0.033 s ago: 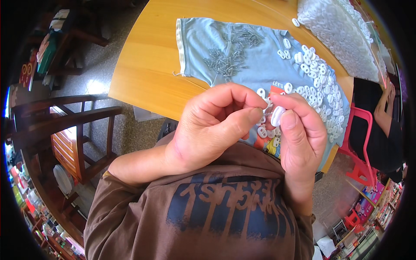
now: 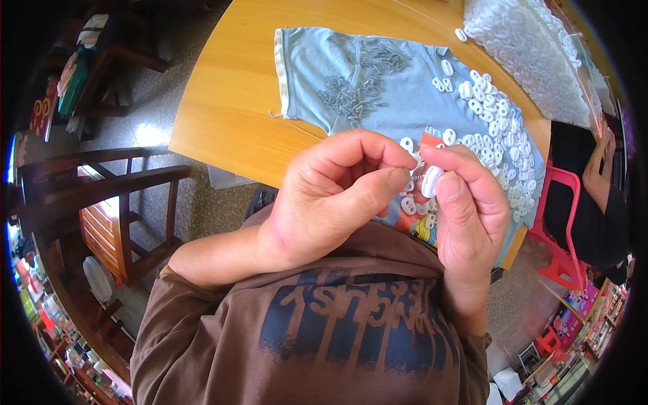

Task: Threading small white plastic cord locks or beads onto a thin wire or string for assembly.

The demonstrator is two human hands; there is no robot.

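Note:
My right hand (image 2: pixel 472 209) pinches a white oval plastic piece (image 2: pixel 432 181) between thumb and fingers. Close beside it, my left hand (image 2: pixel 344 192) is closed in a pinch on a small metal spring (image 2: pixel 417 177), whose free end points toward the white piece. Whether the spring touches that piece, I cannot tell. Beneath both hands, a light blue T-shirt (image 2: pixel 412 101) lies spread on the table. A pile of small grey springs (image 2: pixel 351 98) rests on it. Many white two-holed oval pieces (image 2: pixel 496 115) are scattered over its right side, some partly hidden behind my fingers.
The yellow wooden table (image 2: pixel 229 88) carries a big clear bag of white pieces (image 2: pixel 523 57) at the far right. Another person's arm (image 2: pixel 597 169) shows beyond a red plastic chair (image 2: pixel 570 223). A dark wooden chair (image 2: pixel 111 209) stands on the left.

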